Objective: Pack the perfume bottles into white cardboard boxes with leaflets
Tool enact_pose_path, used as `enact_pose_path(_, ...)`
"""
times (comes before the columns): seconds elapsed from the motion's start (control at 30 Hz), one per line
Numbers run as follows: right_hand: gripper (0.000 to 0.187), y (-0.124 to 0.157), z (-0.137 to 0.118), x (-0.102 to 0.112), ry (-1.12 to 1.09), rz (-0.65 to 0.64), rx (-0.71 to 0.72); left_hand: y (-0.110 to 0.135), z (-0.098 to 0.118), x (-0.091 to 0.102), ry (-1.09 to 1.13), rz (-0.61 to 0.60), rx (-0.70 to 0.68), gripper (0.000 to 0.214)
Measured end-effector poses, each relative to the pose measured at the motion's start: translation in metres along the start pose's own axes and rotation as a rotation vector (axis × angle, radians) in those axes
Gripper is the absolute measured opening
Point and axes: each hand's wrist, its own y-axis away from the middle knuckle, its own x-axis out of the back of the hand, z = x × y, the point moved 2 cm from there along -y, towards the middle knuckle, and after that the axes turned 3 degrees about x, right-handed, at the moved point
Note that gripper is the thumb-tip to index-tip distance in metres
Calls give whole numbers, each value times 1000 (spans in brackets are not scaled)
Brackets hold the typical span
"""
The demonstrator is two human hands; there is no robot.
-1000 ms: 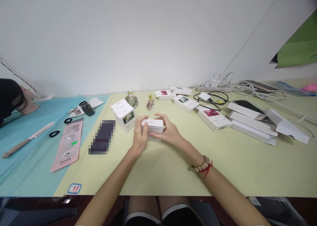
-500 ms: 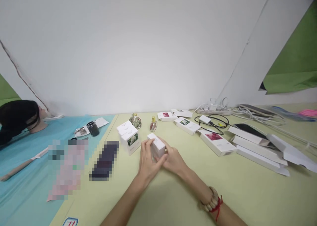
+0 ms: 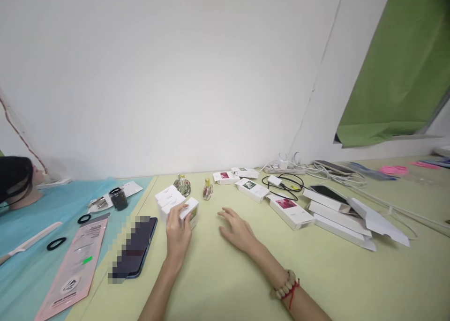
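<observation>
Moved leftward since the earlier frame, a small white box point(image 3: 191, 205) stands at the near end of a row — the left hand's point(image 3: 178, 235) fingers grip its top and near side, seemingly to steady it against its neighbours. The right hand's point(image 3: 241, 232) fingers spread loosely, empty, over the desk point(image 3: 218, 279). The neighbouring boxes point(image 3: 173, 199) look closed, contents hidden. Beyond stand gold-capped glass bottles point(image 3: 207, 191); rightward lie white cartons point(image 3: 293, 214), some flaps open.

Yellow tabletop point(image 3: 225, 279), white boxes point(image 3: 170, 200), gold-capped bottles point(image 3: 207, 191), probably a part-pixelated phone point(image 3: 140, 248)
</observation>
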Motion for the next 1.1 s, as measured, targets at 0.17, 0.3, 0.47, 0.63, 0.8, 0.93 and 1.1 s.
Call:
enact_pose_path(0.17, 53, -9, 59, 7, 190, 174, -181, 0, 11, 4, -309, 25, -137, 16)
enact_pose_path(0.3, 55, -11, 91, 14, 329, 357, -270, 11, 27, 0, -470, 172, -318, 21)
enact_pose_path(0.47, 62, -11, 113, 16, 441, 524, -354, 27, 41, -11, -149, 17, -540, 15)
enact_pose_path(0.63, 69, -14, 126, 12, 501, 488, -373, 39, 43, -23, -82, -299, -560, 15)
enact_pose_path(0.8, 55, -18, 112, 13, 418, 475, -224, 43, 40, -29, -108, -430, -514, 15)
enact_pose_path(0.93, 46, -18, 100, 16, 336, 558, -183, 43, 39, -29, -115, -460, -492, 16)
enact_pose_path(1.1, 57, -18, 101, 12, 403, 519, -218, 44, 39, -30, -118, -487, -490, 16)
